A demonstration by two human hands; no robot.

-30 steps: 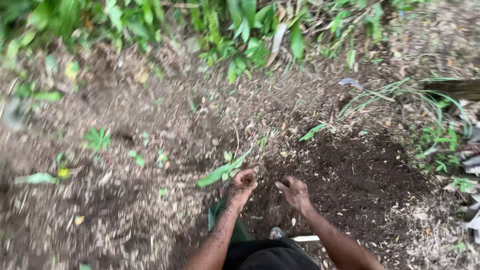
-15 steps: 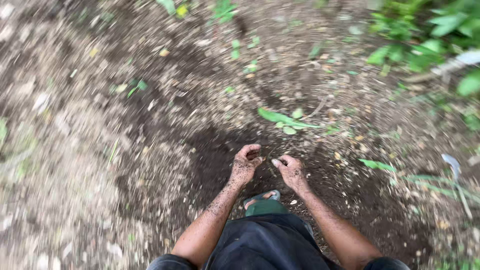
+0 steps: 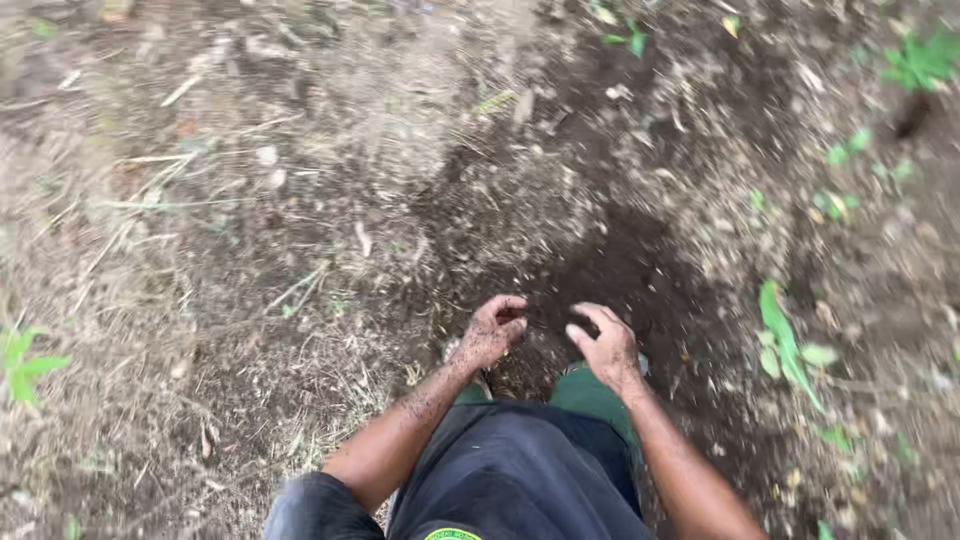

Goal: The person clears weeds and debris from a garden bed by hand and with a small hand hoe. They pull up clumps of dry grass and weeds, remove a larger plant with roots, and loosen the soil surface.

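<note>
Soil (image 3: 610,270), dark and freshly turned, lies as a patch just ahead of the two hands and runs up and away from them toward the top of the head view. Both hands are dusted with it. The left hand (image 3: 493,330) hangs above the near edge of the patch with its fingers (image 3: 512,308) curled loosely inward, cupped rather than clenched; whether anything sits inside the curl cannot be told. The right hand (image 3: 603,343) is just beside it, apart from it by a small gap, its fingers bent and drawn toward the thumb in a loose half-closed shape, and again nothing can be made out between them (the frame is smeared by motion, so fine detail is lost). Both forearms reach forward from the bottom of the view, the left one flecked with dirt. Below the wrists are dark shorts (image 3: 510,470), and green footwear (image 3: 590,395) shows under the right wrist, standing at the near rim of the dark earth. Outward from there, the ground to the left is paler and drier, strewn with dry grass stalks (image 3: 150,210) and bits of litter. A long green leaf (image 3: 785,340) lies to the right of the right hand, well clear of it, and small green seedlings (image 3: 915,60) show at the far upper right corner.
</note>
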